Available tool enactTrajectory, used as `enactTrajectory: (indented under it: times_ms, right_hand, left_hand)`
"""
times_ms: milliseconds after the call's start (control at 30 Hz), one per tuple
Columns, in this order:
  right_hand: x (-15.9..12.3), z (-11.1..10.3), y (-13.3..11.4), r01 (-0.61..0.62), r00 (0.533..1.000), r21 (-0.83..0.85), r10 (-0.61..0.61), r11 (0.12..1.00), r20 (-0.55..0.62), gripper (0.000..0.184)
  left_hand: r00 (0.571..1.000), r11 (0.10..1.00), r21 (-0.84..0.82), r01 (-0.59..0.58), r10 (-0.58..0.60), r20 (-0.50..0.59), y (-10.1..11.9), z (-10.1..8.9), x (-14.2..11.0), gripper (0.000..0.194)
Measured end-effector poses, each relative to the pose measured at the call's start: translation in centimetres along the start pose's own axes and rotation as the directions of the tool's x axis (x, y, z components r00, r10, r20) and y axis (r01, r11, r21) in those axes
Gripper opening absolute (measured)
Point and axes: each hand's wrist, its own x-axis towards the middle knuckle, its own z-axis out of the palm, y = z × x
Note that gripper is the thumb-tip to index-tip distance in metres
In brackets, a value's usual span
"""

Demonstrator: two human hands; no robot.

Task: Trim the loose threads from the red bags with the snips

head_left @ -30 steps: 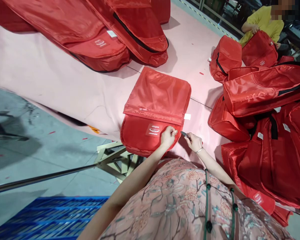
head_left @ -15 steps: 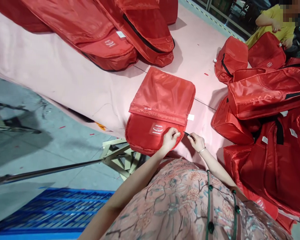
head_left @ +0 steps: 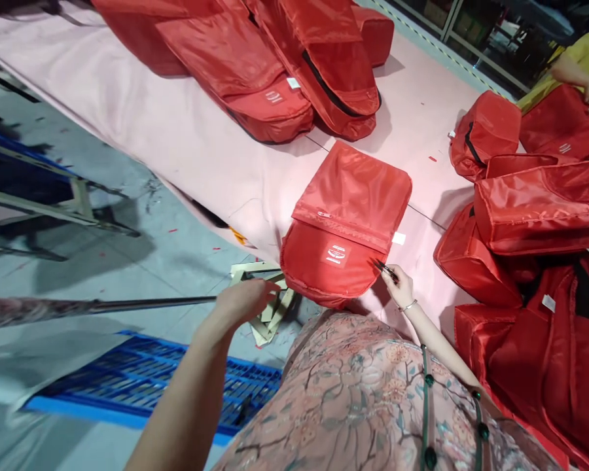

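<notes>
A flat red bag (head_left: 348,216) with a white label patch lies on the pink table (head_left: 216,144), its near end hanging over the edge. My right hand (head_left: 400,288) is closed on small dark snips (head_left: 385,269) whose tips touch the bag's right corner. My left hand (head_left: 245,299) is off the bag, out to the left over the floor, fingers loosely curled with nothing visible in them.
Red bags are piled at the far side (head_left: 285,65) and at the right (head_left: 540,216). A person in yellow (head_left: 576,62) handles a bag at the far right. A blue pallet (head_left: 142,379), a metal frame (head_left: 53,203) and a wooden stand (head_left: 265,307) are on the floor.
My left hand has let go of the bag's front edge and swung left, away from the table. The view has turned left. My right hand stays at the bag with the snips.
</notes>
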Motion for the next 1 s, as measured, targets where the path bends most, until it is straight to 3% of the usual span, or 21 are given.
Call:
enactTrajectory:
  times_ms: [67,133,267,367,500,833,1000]
  right_hand:
    - [1.1,1.6,-1.7,0.092,0.994,-0.076,-0.088,0.993,0.061,0.027]
    - [2.4,3.8,-3.3,0.143,0.986,-0.178,-0.124,0.974,0.113,0.027]
    - [4.8,8.1,-5.7,0.074,0.995,-0.449,-0.033,0.89,0.098,0.028]
    - [5.7,9.9,-6.4,0.049,0.995,-0.582,0.008,0.812,0.096,0.027]
    - [6.0,10.6,-6.6,0.064,0.994,-0.652,0.009,0.755,0.108,0.024]
    - [6.5,11.9,-7.3,0.04,0.992,-0.701,0.055,0.712,0.112,0.023]
    - [6.7,12.2,-6.8,-0.023,0.996,-0.537,0.067,0.843,0.063,0.02]
  left_hand:
    - [0.997,0.991,0.123,-0.042,0.033,0.07,-0.5,-0.6,1.2,0.024]
    - [0.993,0.995,0.041,-0.088,0.084,0.078,0.7,-0.3,2.7,0.026]
    - [0.985,0.974,-0.177,-0.143,0.122,-0.124,4.1,3.1,5.7,0.027]
    - [0.974,0.964,-0.222,-0.146,0.101,-0.201,5.1,5.7,7.3,0.032]
    - [0.977,0.977,-0.201,-0.07,0.027,-0.212,4.7,6.9,7.8,0.026]
    - [0.988,0.989,-0.144,-0.047,0.025,-0.151,4.7,6.0,7.7,0.024]
    - [0.986,0.98,-0.183,-0.072,0.043,-0.159,4.1,6.2,7.9,0.023]
